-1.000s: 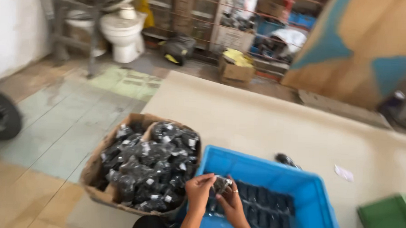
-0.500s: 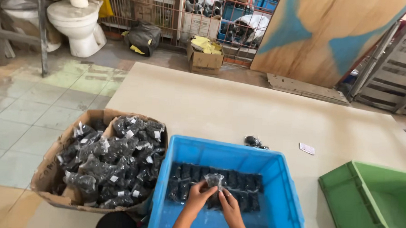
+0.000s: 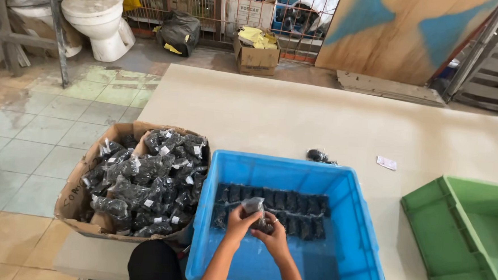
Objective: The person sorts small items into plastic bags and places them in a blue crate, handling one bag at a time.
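over blue crate (image 3: 216, 223), both hands w/ packet (image 3: 255, 207)

Small clear plastic bag (image 3: 255, 209) with dark parts inside, held upright between both hands, left hand (image 3: 239, 223) and right hand (image 3: 271, 238), over the blue plastic crate (image 3: 353, 219). Bag top is crumpled, pinched at the fingertips. Crate sits on the pale surface (image 3: 318, 115), open top, rectangular. Inside it, a row of same dark bagged parts (image 3: 291, 207) lies packed side by side along the far half of the floor; near half of the crate floor is bare blue. Held bag hangs just above that row.
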